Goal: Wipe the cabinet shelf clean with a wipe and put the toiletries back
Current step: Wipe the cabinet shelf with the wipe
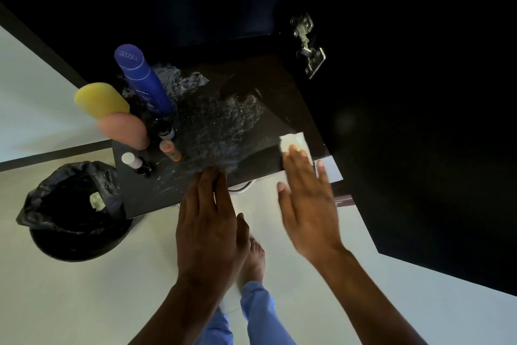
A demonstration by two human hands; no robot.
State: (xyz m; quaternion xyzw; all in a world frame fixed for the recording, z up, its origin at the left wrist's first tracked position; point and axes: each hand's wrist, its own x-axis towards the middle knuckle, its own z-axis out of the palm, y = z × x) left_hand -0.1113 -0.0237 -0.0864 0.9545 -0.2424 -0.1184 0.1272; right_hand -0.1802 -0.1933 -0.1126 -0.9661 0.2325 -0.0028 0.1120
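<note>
Head view, looking down at the open cabinet. A dark shelf [218, 121] carried a wet, streaky smear across its middle. At its left end stood the toiletries: a tall blue bottle [142, 79], a yellow bottle [102, 100], a pink bottle [124, 130], and in front of them a small dark bottle [165, 129], a small orange bottle [170, 150] and a white-capped bottle [133, 161]. These crowded the left part of the shelf. Below them, on the pale floor [84, 302], stood a bin lined with a black bag [75, 205]; a crumpled white scrap lay inside. A metal hinge [306, 45] showed on the dark door at right.

Your right hand [307, 205] lay flat, fingers straight, pressing the white wipe [293, 142] onto the shelf's right front corner. Your left hand [208, 221] was open, fingers straight, its fingertips at the shelf's front edge, holding nothing. A bare foot [253, 260] and blue trouser legs showed beneath.
</note>
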